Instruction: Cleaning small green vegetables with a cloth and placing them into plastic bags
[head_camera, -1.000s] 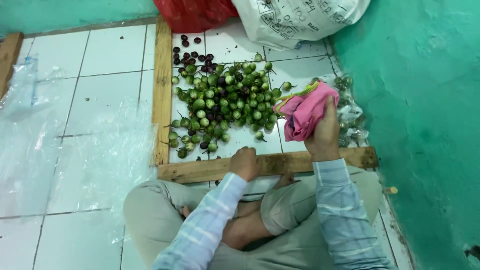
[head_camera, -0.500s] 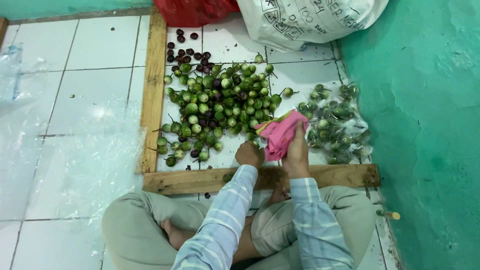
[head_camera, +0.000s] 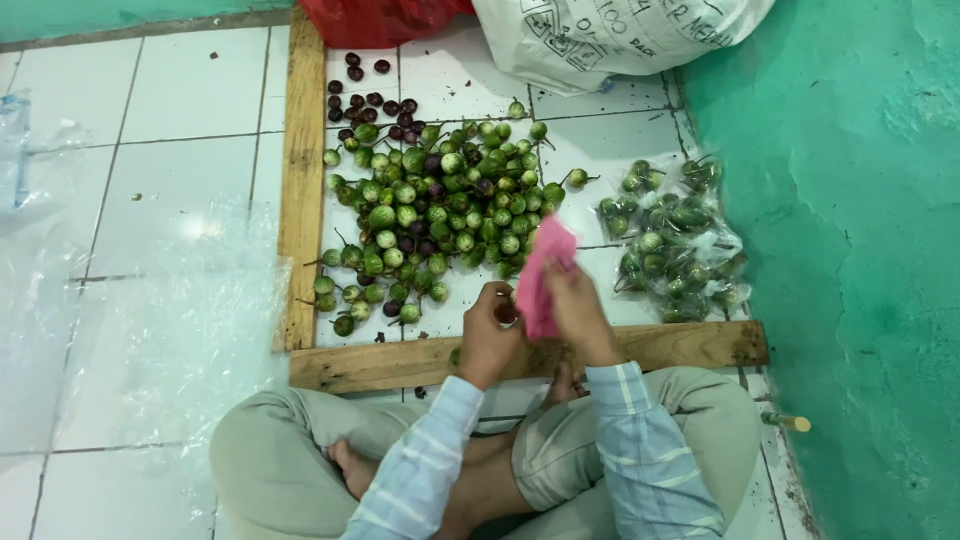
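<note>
My right hand (head_camera: 578, 305) grips a pink cloth (head_camera: 541, 270) held upright just above the near wooden plank (head_camera: 660, 345). My left hand (head_camera: 488, 335) is closed around a small dark round eggplant beside the cloth, touching it. Just beyond both hands lies a heap of small green and purple round eggplants (head_camera: 440, 200) on the white tiled floor. I sit cross-legged, knees against the plank.
A side plank (head_camera: 300, 180) borders the heap on the left. Clear bags filled with eggplants (head_camera: 675, 240) lie by the teal wall (head_camera: 850, 250). A white sack (head_camera: 610, 35) and red bag (head_camera: 375, 20) sit at the back. Clear plastic sheets (head_camera: 150, 330) cover the floor at left.
The right hand brought the pink cloth from the right, near the bagged eggplants, down and left toward the left hand. The left hand now holds an eggplant against the cloth.
</note>
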